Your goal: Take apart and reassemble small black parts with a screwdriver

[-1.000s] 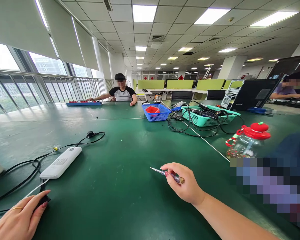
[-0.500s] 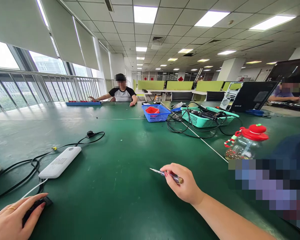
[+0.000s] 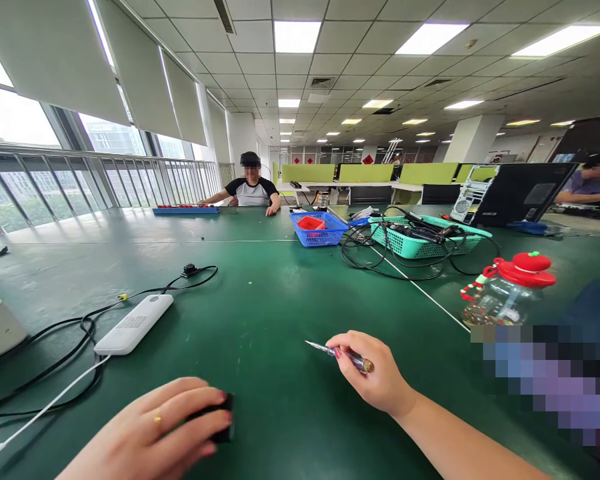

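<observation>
Left hand (image 3: 163,433) fingers curled over black block (image 3: 219,419) on table (image 3: 260,300). Right hand (image 3: 375,377) pinches screwdriver (image 3: 337,352), tip clear of block.

Open-plan office: desk partitions (image 3: 365,173), ceiling panels (image 3: 294,35)

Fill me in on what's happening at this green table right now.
A person sits at the green table. Their right hand holds a small screwdriver like a pen, tip pointing left above the mat. Their left hand covers a small black object on the table. A white power bank with cables lies to the left.
</observation>
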`<move>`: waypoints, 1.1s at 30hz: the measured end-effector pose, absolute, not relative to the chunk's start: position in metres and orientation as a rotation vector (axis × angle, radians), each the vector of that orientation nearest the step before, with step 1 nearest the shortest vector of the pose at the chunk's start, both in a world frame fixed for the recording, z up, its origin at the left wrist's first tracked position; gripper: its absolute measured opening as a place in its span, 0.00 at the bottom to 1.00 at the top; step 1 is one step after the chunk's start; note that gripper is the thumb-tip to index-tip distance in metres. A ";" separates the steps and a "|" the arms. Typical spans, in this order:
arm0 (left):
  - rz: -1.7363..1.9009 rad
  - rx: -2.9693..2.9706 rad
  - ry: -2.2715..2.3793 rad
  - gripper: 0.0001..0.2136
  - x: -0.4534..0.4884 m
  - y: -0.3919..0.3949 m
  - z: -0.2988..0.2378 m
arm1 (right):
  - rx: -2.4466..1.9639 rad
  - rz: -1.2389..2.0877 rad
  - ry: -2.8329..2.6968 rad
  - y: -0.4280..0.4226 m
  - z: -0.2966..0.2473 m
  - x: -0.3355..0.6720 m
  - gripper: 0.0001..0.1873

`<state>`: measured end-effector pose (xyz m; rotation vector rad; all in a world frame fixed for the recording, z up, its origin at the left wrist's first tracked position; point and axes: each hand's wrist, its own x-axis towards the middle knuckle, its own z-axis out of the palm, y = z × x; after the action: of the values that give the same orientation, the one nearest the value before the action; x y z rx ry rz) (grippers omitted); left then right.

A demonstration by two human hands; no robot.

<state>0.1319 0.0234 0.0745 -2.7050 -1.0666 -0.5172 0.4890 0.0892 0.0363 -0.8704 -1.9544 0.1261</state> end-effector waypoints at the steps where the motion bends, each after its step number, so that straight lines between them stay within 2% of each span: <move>1: -0.500 -2.785 -0.978 0.23 0.154 0.028 0.085 | -0.869 0.129 -1.954 0.089 0.037 0.489 0.08; 4: -0.427 -2.946 -0.959 0.16 0.213 0.057 0.098 | -0.874 0.134 -1.947 0.089 0.038 0.490 0.09; 7: -0.442 -2.960 -1.180 0.15 0.253 0.097 0.084 | -0.900 0.127 -1.918 0.088 0.038 0.491 0.08; 15: -0.591 -2.955 -1.513 0.22 0.280 0.142 0.038 | -0.873 0.164 -1.898 0.091 0.037 0.491 0.10; 23: -1.015 -3.036 -1.804 0.33 0.267 0.152 0.026 | -0.882 0.059 -2.086 0.090 0.035 0.485 0.05; 28: -0.937 -3.024 -1.713 0.28 0.259 0.153 0.028 | -0.819 0.021 -2.120 0.087 0.037 0.486 0.07; 33: -0.844 -3.018 -1.666 0.17 0.259 0.154 0.031 | -0.643 -0.045 -2.243 0.082 0.041 0.485 0.06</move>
<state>0.2591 0.1538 0.0307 -3.0183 -1.6658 -0.8438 0.4846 0.0823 0.0412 -0.6435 -2.2435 -0.0453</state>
